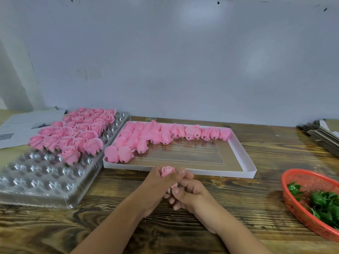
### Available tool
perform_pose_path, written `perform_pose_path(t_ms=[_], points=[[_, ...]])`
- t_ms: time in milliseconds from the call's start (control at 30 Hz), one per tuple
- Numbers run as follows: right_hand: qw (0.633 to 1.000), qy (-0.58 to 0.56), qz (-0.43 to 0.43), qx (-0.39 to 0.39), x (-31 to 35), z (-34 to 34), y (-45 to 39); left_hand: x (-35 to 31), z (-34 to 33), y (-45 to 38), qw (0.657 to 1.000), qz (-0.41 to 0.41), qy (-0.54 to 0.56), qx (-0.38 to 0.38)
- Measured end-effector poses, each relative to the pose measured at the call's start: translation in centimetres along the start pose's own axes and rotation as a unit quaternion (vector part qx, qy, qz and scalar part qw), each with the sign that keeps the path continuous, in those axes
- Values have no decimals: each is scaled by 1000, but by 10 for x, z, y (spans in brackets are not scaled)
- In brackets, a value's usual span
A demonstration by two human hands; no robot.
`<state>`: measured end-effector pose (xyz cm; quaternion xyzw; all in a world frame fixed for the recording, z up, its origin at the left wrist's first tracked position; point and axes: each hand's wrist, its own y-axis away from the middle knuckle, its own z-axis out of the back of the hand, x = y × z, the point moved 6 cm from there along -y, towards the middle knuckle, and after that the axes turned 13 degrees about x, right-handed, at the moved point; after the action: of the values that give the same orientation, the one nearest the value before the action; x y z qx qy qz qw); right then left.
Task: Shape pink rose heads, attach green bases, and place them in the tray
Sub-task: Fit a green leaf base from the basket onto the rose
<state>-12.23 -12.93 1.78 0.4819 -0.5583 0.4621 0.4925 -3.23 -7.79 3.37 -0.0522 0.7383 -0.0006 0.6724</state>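
Note:
A pink rose head sits upright in my left hand, whose fingers curl round it in front of the white box. Right below it, my right hand pinches a green base under the rose. The clear plastic tray at the left holds several finished roses in its far cells. The white box behind my hands holds several closed pink rose heads lying on their sides.
A red mesh basket at the right edge holds several green bases. Flat cardboard pieces are stacked at the far right. Printed paper lies at the far left. A grey wall closes the back of the wooden table.

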Motion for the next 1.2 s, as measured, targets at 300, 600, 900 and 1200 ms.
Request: perform_pose_path(t_ms=[300, 600, 900, 1200], points=[[975, 163, 44, -143, 6, 8, -2, -4, 1, 1, 996, -43, 6, -75], [967, 194, 53, -155, 8, 12, 0, -11, 5, 2, 985, -95, -86, -117], [949, 265, 36, -168, 5, 15, 1, -13, 8, 4, 982, -107, -93, -126], [946, 256, 81, -184, 9, 19, 4, -6, 4, -2, 983, -80, -144, -83]])
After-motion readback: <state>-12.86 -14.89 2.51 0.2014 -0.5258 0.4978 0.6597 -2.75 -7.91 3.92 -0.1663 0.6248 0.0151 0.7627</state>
